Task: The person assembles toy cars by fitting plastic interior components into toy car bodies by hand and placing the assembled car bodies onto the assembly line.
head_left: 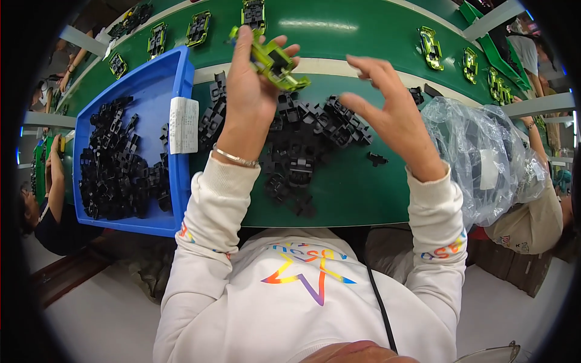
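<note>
My left hand point(254, 91) is raised over the table and grips a lime-green toy car body point(275, 63), tilted, with a dark hollow middle. Its thumb lies along one side and the fingers reach behind. To the right, my right hand point(390, 109) is open in the air, thumb and fingers apart, holding nothing visible. Below and between the hands, a loose pile of black plastic parts point(301, 169) lies on the green table point(357, 193). One small black part point(376, 159) sits apart from the pile, below my right hand.
At left stands a blue bin point(186, 78) with many black parts point(121, 169) and a paper label point(183, 125). A clear plastic bag point(478, 157) lies at right. Beyond a pale strip, more green car bodies point(198, 28) sit on a green belt point(345, 36). Other people work at both sides.
</note>
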`<control>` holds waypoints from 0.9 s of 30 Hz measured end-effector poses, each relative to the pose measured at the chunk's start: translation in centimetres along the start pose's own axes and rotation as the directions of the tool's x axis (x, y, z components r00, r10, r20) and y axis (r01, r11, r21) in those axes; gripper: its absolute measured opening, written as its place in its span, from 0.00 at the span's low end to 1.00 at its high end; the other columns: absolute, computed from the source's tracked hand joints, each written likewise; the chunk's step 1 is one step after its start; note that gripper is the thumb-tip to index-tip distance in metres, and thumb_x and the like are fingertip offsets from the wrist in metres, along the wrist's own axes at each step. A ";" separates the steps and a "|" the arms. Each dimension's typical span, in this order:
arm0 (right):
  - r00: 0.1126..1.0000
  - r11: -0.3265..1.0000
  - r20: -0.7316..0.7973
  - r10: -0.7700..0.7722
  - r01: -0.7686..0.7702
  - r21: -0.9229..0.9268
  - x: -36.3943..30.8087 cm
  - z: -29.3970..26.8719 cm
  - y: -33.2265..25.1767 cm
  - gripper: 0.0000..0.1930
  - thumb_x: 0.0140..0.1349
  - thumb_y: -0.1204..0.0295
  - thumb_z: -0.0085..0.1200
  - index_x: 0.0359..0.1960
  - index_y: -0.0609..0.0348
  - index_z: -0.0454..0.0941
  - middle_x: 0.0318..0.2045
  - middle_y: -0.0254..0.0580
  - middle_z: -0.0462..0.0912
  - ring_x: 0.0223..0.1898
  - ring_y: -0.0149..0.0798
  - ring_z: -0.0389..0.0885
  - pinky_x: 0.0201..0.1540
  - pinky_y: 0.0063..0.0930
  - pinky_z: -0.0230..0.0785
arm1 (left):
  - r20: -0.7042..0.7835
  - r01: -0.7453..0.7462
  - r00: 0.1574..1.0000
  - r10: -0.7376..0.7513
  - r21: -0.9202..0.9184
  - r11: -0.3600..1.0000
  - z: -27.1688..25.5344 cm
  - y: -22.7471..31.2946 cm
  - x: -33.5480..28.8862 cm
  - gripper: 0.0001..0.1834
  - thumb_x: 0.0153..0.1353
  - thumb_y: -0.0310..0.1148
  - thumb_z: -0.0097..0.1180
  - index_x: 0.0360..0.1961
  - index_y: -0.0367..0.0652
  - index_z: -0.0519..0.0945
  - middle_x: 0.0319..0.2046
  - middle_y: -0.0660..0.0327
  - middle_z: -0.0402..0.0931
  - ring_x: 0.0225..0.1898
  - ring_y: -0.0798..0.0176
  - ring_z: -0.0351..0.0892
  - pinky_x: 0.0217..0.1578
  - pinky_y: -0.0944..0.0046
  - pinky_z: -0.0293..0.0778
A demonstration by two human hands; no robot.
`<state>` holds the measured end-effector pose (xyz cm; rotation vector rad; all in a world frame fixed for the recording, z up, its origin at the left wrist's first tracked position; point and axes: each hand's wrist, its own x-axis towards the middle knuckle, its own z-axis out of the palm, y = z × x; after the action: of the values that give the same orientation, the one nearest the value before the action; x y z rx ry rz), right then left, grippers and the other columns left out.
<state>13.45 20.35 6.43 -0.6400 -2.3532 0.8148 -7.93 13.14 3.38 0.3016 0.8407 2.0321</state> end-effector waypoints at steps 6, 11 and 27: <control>0.977 0.942 0.036 0.211 -0.193 -0.275 -8.2 1.3 2.4 0.25 0.58 0.72 0.63 0.58 0.59 0.74 0.50 0.48 0.78 0.51 0.53 0.76 0.52 0.42 0.71 | -0.038 0.111 0.993 -0.109 0.047 0.993 -3.3 0.8 -5.9 0.26 0.72 0.51 0.48 0.55 0.36 0.71 0.48 0.48 0.77 0.48 0.50 0.81 0.47 0.52 0.81; 0.988 0.942 -0.119 0.095 -0.128 -0.311 -9.1 2.1 5.0 0.18 0.61 0.75 0.59 0.54 0.59 0.77 0.43 0.48 0.81 0.44 0.52 0.79 0.46 0.41 0.73 | -0.034 0.155 0.988 -0.152 0.099 0.983 -3.6 0.8 -8.9 0.26 0.73 0.49 0.47 0.60 0.37 0.70 0.49 0.48 0.77 0.46 0.51 0.82 0.46 0.52 0.81; 0.966 0.858 -0.228 0.122 -0.219 -0.465 -6.9 2.3 5.5 0.25 0.57 0.67 0.65 0.57 0.59 0.75 0.47 0.45 0.80 0.46 0.51 0.80 0.45 0.39 0.74 | 0.104 0.211 0.971 -0.215 0.050 0.976 -3.5 0.0 -9.0 0.33 0.74 0.55 0.37 0.65 0.39 0.67 0.51 0.49 0.77 0.48 0.51 0.81 0.48 0.53 0.81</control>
<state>18.38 19.22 -1.17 -1.0983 -2.3497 0.1975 -4.50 4.30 1.72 0.3257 0.8094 1.7859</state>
